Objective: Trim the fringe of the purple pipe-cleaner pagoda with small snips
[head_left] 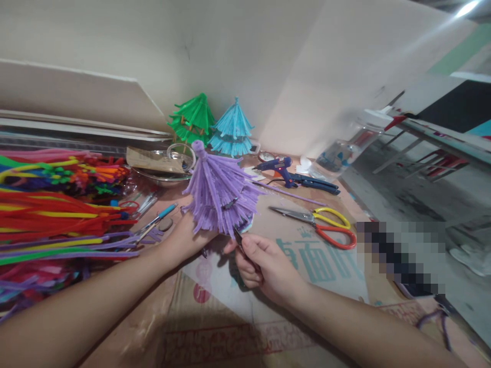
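Observation:
A purple pipe-cleaner umbrella [218,191] stands tilted over the cardboard sheet [307,255]. My left hand [184,237] grips it from below, fingers hidden under the fringe. My right hand [263,268] is closed on a small dark metal tool [238,239], whose tip touches the umbrella's lower edge. A dark clip [229,204] sits on the purple fringe.
Green [192,118] and blue [232,128] pipe-cleaner umbrellas stand by the wall. Piles of coloured pipe cleaners [49,204] lie at the left. A blue glue gun [282,167], red-and-yellow scissors [326,225], a metal bowl [161,171] and a plastic bottle [345,148] lie around.

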`<state>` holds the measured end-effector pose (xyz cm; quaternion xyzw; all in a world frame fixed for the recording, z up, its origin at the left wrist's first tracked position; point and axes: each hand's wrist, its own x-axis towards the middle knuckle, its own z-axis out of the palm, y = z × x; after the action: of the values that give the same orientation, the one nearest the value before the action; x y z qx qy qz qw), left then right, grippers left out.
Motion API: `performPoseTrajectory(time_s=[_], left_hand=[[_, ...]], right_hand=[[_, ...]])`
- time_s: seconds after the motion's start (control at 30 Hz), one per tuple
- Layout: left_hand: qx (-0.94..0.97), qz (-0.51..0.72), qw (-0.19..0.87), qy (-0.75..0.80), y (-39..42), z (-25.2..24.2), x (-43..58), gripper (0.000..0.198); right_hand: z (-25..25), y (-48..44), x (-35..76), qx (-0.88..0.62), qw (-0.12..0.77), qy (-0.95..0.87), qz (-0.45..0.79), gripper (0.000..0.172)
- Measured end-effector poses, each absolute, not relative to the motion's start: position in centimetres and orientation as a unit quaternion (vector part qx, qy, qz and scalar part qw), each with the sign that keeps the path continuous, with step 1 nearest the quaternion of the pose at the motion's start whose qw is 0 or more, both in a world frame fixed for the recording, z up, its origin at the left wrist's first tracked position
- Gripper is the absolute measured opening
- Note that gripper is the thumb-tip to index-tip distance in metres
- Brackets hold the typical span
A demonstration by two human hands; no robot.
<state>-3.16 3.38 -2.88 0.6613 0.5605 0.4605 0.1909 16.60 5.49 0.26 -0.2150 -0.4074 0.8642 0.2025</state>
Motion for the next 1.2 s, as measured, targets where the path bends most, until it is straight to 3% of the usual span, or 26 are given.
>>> performPoseTrajectory(time_s=[1.2], left_hand=[[0.667, 0.451, 0.169, 0.568, 3.42, -3.02, -3.11, 0.025]], right_hand=[[-0.15, 5.76, 16.72, -0.176, 0.217, -0.412, 0.867, 0.040]])
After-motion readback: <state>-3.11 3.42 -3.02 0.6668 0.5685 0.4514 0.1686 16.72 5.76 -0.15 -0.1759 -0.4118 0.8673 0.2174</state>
